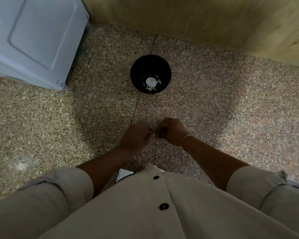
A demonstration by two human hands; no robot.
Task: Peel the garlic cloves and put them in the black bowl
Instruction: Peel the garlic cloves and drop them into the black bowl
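Though half-hidden, a pale garlic clove (153,134)

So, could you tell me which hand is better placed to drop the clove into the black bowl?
Right, probably: the left hand and right hand both pinch the garlic clove, but the right sits slightly nearer the black bowl.

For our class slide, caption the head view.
Left hand and right hand pinch a garlic clove; black bowl beyond holds pale pieces.
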